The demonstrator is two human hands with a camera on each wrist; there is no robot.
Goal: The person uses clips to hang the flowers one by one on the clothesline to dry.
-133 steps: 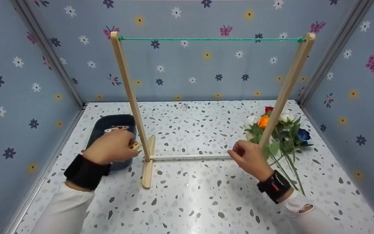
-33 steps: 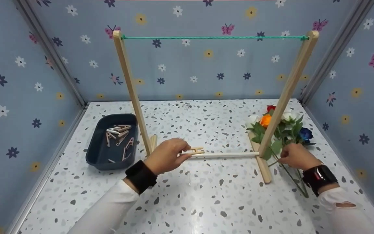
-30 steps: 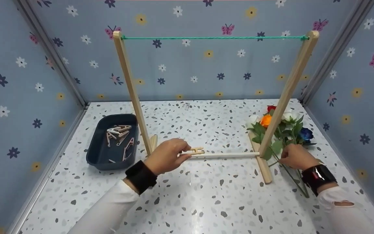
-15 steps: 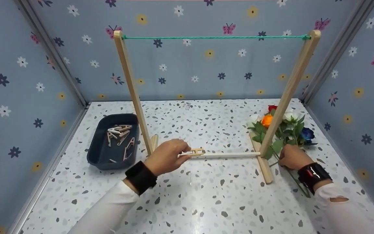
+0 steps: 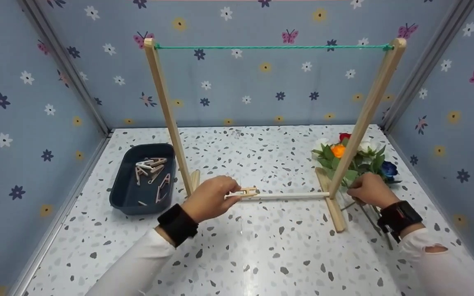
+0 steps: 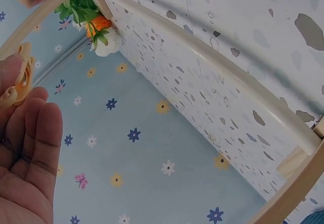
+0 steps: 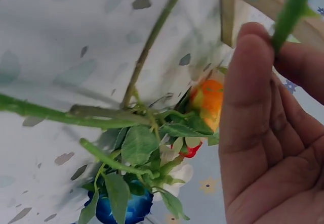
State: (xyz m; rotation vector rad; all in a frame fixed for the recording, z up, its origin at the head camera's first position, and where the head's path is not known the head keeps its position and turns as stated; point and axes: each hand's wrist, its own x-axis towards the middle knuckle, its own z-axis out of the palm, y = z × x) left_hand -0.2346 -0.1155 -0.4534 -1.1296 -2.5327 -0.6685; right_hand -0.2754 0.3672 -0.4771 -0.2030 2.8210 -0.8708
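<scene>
My left hand (image 5: 212,200) pinches a pale wooden clothespin (image 5: 248,191) just over the white bottom rod of a wooden rack. In the left wrist view the clothespin (image 6: 24,75) sits between thumb and fingertips. Beside the rack's right post, my right hand (image 5: 372,191) pinches a flower stem. The right wrist view shows that green stem (image 7: 293,11) between thumb and forefinger; which bloom it carries I cannot tell. Other flowers lie beyond: an orange one (image 5: 338,151), a blue one (image 5: 389,168), a red one (image 5: 345,136) and white ones (image 5: 369,144), among green leaves.
A dark blue tray (image 5: 115,193) with several clothespins stands left of the rack. A green cord (image 5: 270,47) runs between the tops of the left post (image 5: 167,111) and right post (image 5: 366,111). Patterned blue walls enclose the speckled table (image 5: 261,255) on three sides.
My left hand has brought the clothespin from the tray to the rack's middle. The right hand has gone from the rack's right foot to the flowers and has now lifted a stem slightly.
</scene>
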